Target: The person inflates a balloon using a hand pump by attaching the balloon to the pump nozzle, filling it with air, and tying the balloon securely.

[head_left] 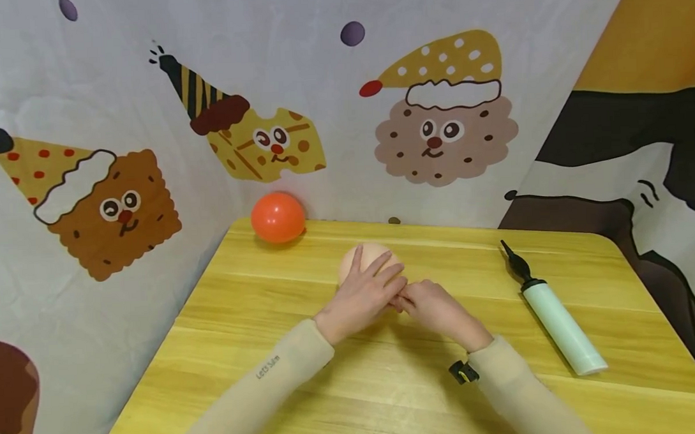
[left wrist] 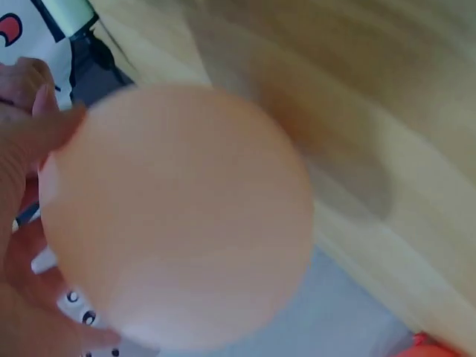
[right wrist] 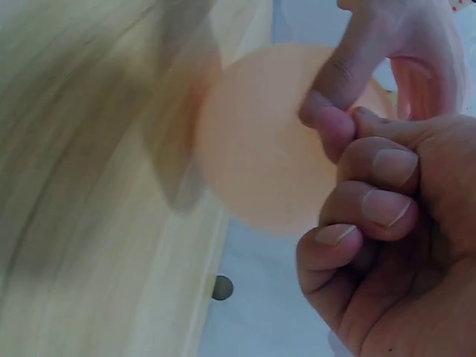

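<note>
A round, inflated peach balloon (left wrist: 186, 216) is held over the table, partly covered by the hands in the head view. My left hand (head_left: 363, 294) grips it, with the thumb and spread fingers against its side. The fingers of my right hand (head_left: 437, 306) are curled, and the thumb and forefinger pinch at the balloon's neck, right beside the left fingertips. In the right wrist view, both thumbs meet at that spot, and the neck itself is mostly hidden behind the fingers.
An inflated orange-red balloon (head_left: 278, 217) sits at the table's back left corner. To the right lies a pale green hand pump (head_left: 564, 327) with a black nozzle, pointing away. Behind the wooden table (head_left: 215, 375) hangs a cartoon-printed cloth (head_left: 296, 72).
</note>
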Demonstrator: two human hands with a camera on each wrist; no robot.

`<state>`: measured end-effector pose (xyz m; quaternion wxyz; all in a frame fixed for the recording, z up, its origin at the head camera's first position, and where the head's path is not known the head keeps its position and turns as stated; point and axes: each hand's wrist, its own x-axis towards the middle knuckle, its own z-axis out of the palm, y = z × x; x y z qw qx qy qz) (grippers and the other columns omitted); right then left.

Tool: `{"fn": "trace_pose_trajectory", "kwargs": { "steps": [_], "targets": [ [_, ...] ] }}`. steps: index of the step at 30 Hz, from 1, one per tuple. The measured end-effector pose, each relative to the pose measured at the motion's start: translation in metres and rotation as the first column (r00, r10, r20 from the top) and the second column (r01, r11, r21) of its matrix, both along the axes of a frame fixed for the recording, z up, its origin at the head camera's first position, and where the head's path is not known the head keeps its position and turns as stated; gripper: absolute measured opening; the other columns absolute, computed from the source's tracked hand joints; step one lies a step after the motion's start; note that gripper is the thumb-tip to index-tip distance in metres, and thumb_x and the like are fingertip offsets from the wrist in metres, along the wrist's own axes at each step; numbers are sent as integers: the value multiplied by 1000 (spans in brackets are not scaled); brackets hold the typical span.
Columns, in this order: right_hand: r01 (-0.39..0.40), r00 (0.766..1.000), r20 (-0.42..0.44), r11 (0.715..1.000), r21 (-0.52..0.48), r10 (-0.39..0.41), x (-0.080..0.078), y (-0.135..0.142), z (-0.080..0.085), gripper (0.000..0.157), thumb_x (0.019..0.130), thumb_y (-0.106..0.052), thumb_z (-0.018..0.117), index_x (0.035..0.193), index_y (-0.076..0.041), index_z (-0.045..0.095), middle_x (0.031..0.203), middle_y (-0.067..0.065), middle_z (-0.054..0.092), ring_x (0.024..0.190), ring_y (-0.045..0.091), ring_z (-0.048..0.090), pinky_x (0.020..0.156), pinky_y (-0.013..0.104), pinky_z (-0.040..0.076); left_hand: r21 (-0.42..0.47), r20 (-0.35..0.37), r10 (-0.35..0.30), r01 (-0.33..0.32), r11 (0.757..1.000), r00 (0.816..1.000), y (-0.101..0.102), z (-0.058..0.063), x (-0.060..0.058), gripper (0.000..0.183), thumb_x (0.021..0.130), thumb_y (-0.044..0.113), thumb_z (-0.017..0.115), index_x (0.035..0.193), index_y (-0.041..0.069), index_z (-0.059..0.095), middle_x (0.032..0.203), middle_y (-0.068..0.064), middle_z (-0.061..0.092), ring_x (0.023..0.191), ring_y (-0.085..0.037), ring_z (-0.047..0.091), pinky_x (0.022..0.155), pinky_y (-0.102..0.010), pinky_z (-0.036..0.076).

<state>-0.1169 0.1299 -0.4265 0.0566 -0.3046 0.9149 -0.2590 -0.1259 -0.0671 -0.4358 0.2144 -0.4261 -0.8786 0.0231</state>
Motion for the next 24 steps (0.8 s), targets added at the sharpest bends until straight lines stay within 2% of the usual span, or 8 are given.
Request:
{"fn": "trace_pose_trajectory", "kwargs": {
  "steps": [5, 10, 14, 17, 20, 24],
  "targets": [
    [68, 998, -2, 997, -45, -68, 4, -3, -5, 29, 107, -18, 59, 81, -13, 69, 62, -8, 53, 52, 5, 39, 52, 25, 38, 49, 8, 91, -91, 995, 996, -3, -7, 4, 24, 94, 33, 78, 115, 26, 68, 146, -2, 56, 147, -32, 40, 113, -77, 24],
    [118, 992, 54, 989, -90, -113, 9, -3, -6, 30, 109, -22, 55, 88, -9, 73, 62, -9, 53, 51, 5, 40, 51, 25, 39, 86, -21, 126, -124, 989, 992, -11, -13, 2, 27, 91, 27, 81, 116, 25, 69, 145, -2, 57, 146, -32, 40, 113, -76, 24],
    [99, 990, 109, 987, -128, -85, 17, 5, -3, 27, 111, -20, 51, 97, -10, 72, 61, -8, 47, 49, 3, 35, 46, 23, 35, 122, -9, 148, -146, 982, 989, -22, -19, -5, 32, 90, 26, 81, 119, 25, 69, 146, -2, 56, 147, -32, 39, 114, -76, 22],
    [79, 989, 137, 985, -152, -58, 23, 14, 4, 24, 111, -19, 50, 99, -13, 70, 60, -9, 43, 48, 3, 32, 44, 22, 31, 149, -28, 205, -199, 969, 978, -31, -23, -12, 35, 87, 24, 85, 118, 26, 69, 145, -2, 58, 146, -30, 40, 114, -77, 21],
    [65, 986, 159, 984, -168, -38, 28, 20, 11, 23, 111, -18, 50, 101, -15, 69, 60, -10, 42, 48, 3, 32, 43, 22, 31, 161, -52, 233, -223, 962, 971, -36, -24, -13, 36, 84, 18, 86, 116, 24, 70, 144, -3, 58, 146, -31, 40, 113, -78, 18],
    [50, 989, 145, 983, -179, -24, 29, 17, 17, 22, 111, -17, 50, 101, -15, 69, 60, -9, 44, 48, 2, 32, 44, 22, 32, 117, -70, 195, -186, 976, 978, -30, -24, -9, 34, 85, 11, 83, 115, 21, 69, 145, -6, 57, 147, -33, 37, 112, -80, 15]
  ]
}}
